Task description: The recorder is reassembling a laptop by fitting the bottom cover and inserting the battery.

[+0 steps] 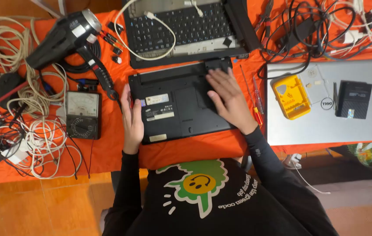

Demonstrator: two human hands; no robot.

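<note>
Black laptop [175,107] upside down on orange cloth [107,153], left hand [132,120] flat along its left edge, fingers together, right hand [229,98] spread open on its underside, gripping nothing, multimeter [82,115] to the left, silver laptop [326,126] to the right.

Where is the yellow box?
In the head view, the yellow box lies on the closed silver laptop, right of the right hand, near a small black box.
</note>
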